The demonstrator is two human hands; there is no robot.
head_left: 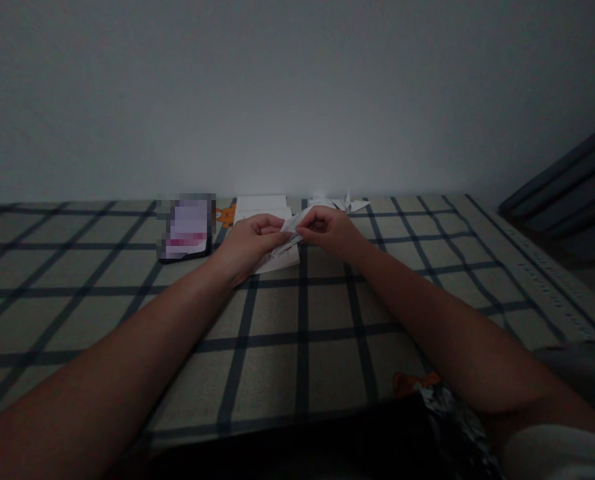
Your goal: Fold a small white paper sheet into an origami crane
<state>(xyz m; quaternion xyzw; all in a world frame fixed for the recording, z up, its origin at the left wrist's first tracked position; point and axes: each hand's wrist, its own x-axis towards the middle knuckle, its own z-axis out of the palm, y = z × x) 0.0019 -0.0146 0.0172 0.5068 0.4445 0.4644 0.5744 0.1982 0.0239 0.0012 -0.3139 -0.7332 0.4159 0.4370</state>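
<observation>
Both hands meet above the checked tablecloth, pinching one folded piece of white paper [290, 233] between them. My left hand [250, 241] grips its left side with thumb and fingers. At the upper right part of the paper, my right hand [327, 228] is closed in a pinch. The paper slants up to the right, and my fingers hide part of it. Flat under and behind my left hand lie white sheets [261, 205], one with faint marks near its lower edge. Just beyond my right hand rests a folded white paper shape [345, 201] with pointed parts.
A phone [187, 227], its screen lit and blurred, lies left of my hands. An orange bear figure [225, 215] shows beside the sheets. The checked cloth [277, 347] reaches a plain wall [297, 100] at the back. Dark folded fabric [567, 180] stands at the right.
</observation>
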